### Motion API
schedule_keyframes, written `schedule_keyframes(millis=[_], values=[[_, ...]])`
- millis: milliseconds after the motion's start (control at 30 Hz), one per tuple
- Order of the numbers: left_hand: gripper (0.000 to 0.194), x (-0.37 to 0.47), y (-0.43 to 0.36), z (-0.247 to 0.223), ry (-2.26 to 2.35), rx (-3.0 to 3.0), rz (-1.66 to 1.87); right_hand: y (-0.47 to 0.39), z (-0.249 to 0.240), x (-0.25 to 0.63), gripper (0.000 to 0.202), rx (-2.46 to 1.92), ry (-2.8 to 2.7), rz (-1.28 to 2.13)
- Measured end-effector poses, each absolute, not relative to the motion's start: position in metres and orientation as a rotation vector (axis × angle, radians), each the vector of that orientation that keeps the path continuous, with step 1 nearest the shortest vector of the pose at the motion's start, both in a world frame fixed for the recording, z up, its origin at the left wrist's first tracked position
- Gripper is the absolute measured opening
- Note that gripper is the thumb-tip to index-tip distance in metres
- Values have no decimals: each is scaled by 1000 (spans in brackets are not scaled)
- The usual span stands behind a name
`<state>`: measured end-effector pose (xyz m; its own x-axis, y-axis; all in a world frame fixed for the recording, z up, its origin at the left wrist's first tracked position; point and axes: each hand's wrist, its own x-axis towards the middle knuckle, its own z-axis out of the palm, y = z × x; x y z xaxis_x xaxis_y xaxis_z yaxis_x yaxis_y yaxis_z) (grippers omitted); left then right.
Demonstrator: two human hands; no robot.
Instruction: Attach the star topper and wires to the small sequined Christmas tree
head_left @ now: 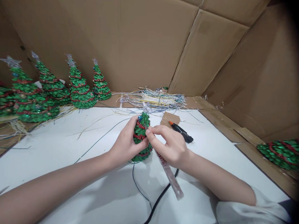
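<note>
A small green Christmas tree figurine (140, 137) stands upright over the white tabletop, with red garlands, a blue bauble and a clear star (146, 107) on top. My left hand (124, 139) is wrapped round its left side, thumb across the front. Pinched in my right hand (169, 144) is a slim flat tool with a reddish, tape-like handle (169, 176). Its thin tip reaches the front of the tree near the upper garland; my fingers hide part of it, so its exact kind is unclear. A thin dark wire (133, 174) trails from the tree's base.
Several similar trees (81, 85) line the back left. Bundled loose wires (159, 98) lie along the back edge. A black pen-like tool with an orange tip (181, 132) rests by a cardboard scrap (165, 118). One tree (283, 153) lies at right. A black cable (158, 200) crosses the front.
</note>
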<state>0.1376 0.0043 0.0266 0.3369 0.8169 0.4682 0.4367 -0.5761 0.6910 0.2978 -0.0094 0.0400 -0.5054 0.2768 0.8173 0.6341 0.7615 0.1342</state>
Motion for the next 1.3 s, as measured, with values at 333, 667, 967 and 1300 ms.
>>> schedule_keyframes(millis=[333, 667, 967, 1300], values=[[31, 138, 4, 28, 1107, 2159, 1137, -14, 60, 302, 9, -812, -2173, -137], [24, 138, 3, 28, 1125, 2162, 1119, -12, 59, 303, 8, -744, -2092, -34], [29, 138, 4, 27, 1073, 2183, 1180, -5, 33, 304, 9, -668, -2047, -355], [31, 139, 5, 25, 1069, 2192, 1212, -15, 44, 295, 13, -792, -2118, -470]])
